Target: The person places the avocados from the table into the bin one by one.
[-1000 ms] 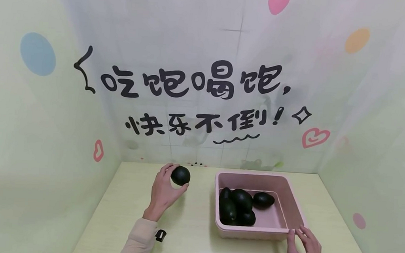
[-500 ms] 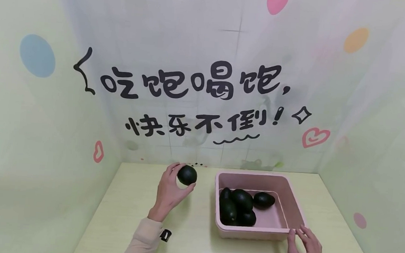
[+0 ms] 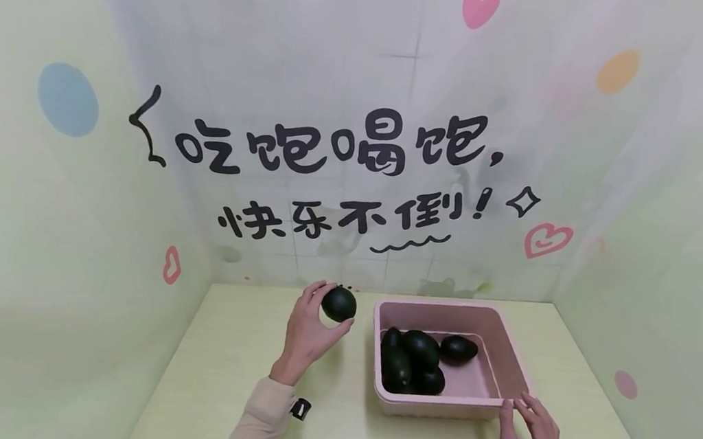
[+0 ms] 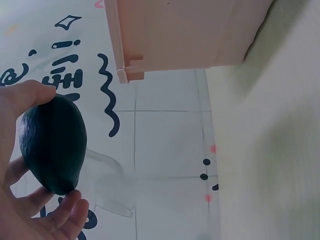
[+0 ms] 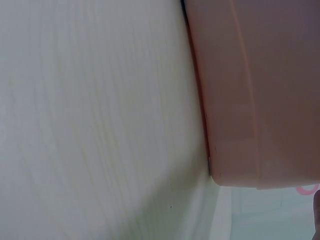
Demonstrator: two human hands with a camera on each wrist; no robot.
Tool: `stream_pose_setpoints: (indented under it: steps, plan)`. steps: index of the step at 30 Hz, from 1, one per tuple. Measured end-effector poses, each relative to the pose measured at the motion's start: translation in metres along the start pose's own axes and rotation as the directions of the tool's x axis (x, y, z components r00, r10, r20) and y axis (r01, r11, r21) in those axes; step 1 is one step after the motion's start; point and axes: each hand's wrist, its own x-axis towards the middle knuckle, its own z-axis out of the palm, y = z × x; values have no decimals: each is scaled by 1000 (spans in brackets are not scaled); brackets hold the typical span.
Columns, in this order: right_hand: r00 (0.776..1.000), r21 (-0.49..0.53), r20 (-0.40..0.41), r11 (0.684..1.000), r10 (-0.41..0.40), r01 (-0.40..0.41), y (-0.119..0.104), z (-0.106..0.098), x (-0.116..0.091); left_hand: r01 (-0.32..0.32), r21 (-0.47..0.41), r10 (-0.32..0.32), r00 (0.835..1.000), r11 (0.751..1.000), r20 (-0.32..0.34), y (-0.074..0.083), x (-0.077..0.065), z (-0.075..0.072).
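Observation:
Between its thumb and fingers, my left hand [image 3: 313,333] grips a dark green avocado [image 3: 339,304], held above the table to the left of a pink plastic bin [image 3: 449,400]. The left wrist view shows the avocado [image 4: 54,142] from the side, thumb on one end and fingertips at the other. My right hand [image 3: 530,437] pinches the bin's rim at the front right corner. Several dark avocados [image 3: 420,350] lie inside, mostly piled at the left, with a single avocado [image 3: 458,350] apart at the back. In the right wrist view only a finger's edge [image 5: 317,215] shows beside the bin's wall [image 5: 280,100].
A pale wooden table [image 3: 236,348] lies under everything. Behind it stands a back wall [image 3: 364,55] with large black lettering, and side walls with coloured dots close in left and right.
My left hand has moved steadily to the right with the avocado, closer to the bin. The right hand, the bin and the avocados inside have stayed in place.

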Motion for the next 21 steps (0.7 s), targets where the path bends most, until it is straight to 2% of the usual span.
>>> stream_pose_setpoints:
  steps: [11,18,21]
  plan:
    - [1000,0,-13,1000,-1,1,7,1,-3,-35,-22,35,999,999,0,13,0,5]
    - [1000,7,-16,1000,10,-10,0,0,-3,-54,-49,56,998,997,27,25,-2,9]
    - [1000,4,-12,1000,17,-17,-1,0,-2,-68,-68,69,997,995,19,31,-3,9]
